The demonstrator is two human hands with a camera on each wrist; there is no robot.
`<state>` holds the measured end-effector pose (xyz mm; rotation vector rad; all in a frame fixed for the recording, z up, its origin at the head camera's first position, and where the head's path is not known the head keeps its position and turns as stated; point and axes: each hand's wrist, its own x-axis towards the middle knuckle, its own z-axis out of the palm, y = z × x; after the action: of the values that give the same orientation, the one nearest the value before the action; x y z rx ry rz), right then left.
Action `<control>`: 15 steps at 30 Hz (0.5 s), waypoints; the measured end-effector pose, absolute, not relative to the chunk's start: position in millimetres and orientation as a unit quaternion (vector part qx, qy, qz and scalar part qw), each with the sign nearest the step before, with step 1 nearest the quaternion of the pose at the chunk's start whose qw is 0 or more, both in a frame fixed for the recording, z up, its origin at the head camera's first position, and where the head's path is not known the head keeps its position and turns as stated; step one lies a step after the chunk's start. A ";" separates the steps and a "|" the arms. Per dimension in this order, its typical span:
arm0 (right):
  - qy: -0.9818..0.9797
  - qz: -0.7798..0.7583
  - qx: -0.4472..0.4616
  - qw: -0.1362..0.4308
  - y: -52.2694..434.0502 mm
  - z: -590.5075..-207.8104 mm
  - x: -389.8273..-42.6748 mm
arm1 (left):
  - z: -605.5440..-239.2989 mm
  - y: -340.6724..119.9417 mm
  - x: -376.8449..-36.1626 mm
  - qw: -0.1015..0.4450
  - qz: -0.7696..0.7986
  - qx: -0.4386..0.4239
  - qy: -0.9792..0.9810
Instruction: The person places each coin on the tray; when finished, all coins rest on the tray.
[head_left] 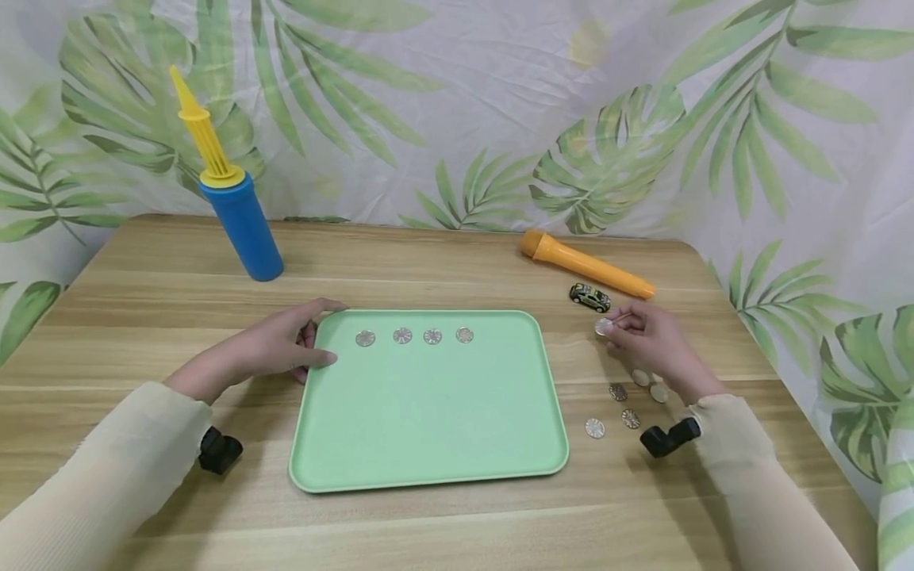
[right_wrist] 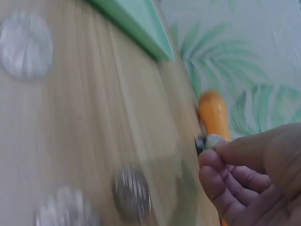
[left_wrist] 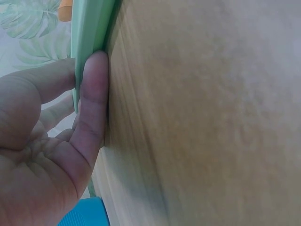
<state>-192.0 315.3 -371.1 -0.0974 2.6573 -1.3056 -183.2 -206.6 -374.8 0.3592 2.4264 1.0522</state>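
A light green tray (head_left: 428,428) lies on the table with several silver coins (head_left: 403,335) in a row near its far edge. My left hand (head_left: 286,341) grips the tray's left rim near the far corner. In the left wrist view, fingers (left_wrist: 95,77) reach both sides of the green rim. To the right of the tray, my right hand (head_left: 653,337) pinches a silver coin (head_left: 603,327) between thumb and fingertips, above the table. Several loose coins (head_left: 595,428) lie on the wood below that hand; the right wrist view shows some blurred.
A small toy car (head_left: 589,297) sits just beyond the right hand, with an orange toy microphone (head_left: 589,264) behind it. At the back left stands a blue and yellow hand pump (head_left: 243,226). A leaf-print cloth (head_left: 485,111) hangs behind the wooden table (head_left: 428,531).
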 end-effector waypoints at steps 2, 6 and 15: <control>0.885 -0.454 -0.045 0.094 304.2 -371.4 -195.5 | -375.6 -206.4 -183.2 0.231 0.384 0.130 0.884; 0.870 -0.474 -0.082 0.110 280.2 -372.8 -200.9 | -378.2 -204.7 -181.7 0.229 0.388 0.127 0.884; 0.860 -0.468 -0.147 0.143 226.8 -373.5 -204.0 | -376.1 -206.8 -182.0 0.228 0.386 0.134 0.884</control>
<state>-204.0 226.8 -373.5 -0.4232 2.4787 -1.3500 -182.0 -206.8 -376.1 0.3702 2.4341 1.0630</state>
